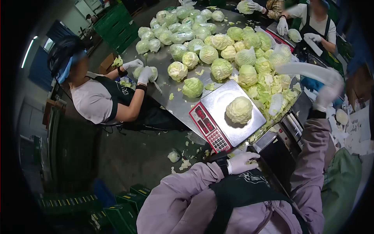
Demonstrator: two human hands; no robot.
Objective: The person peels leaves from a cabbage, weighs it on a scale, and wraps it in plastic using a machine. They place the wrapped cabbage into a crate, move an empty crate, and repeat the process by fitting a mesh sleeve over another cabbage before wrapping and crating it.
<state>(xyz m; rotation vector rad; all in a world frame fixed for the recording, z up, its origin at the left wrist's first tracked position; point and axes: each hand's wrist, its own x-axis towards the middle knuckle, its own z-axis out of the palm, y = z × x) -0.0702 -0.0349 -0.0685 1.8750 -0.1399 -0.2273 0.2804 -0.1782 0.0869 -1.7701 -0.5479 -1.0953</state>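
Note:
A pale cabbage [239, 110] rests on the steel plate of a scale [218, 98] with a red keypad and lit display. My left hand [243, 163], in a white glove, lies near the scale's front edge; its fingers point right, and whether it holds anything is unclear. My right hand [329, 90], gloved and blurred, is raised at the right, beside a white strip [300, 70] that stretches left from it. The strip looks like foam netting and my right fingers are around its end. Below the strip lie loose cabbage leaves [286, 93].
Many cabbages [221, 69], some wrapped [165, 36], cover the steel table [171, 102]. A co-worker [97, 93] at the left handles a cabbage; others stand at the top right. Green crates [117, 27] are stacked at the upper left. A green cloth [341, 187] hangs at the right.

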